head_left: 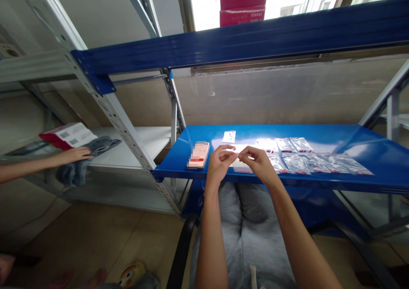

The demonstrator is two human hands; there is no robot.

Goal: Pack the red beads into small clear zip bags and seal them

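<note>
Both hands are raised just over the front edge of the blue steel shelf, fingers curled in, not spread. Left hand and right hand meet at the fingertips, both pinching a thin pale strip from opposite ends. Too small to tell what it is. Under the hands, near the front edge, lies a white sheet, partly hidden and washed out by glare.

Toward the right end of the shelf, about 6 clear plastic bags lie flat in 2 overlapping rows, with small red-tipped items along their lower edges; exact count is hard to tell. 1 small clear bag sits apart near the far edge. A blurred flat rectangular item lies near the left end, just beside the left hand.

So far, the bags at the right lie laid out side by side, while the strip is in the hands and the small bag lies separate. The pictures show no other stock or container on the shelf.

Off to the left, a co-worker's hand rests on a grey cloth on a lower white shelf, near a red and white box. A grey cushion sits below the front edge.
</note>
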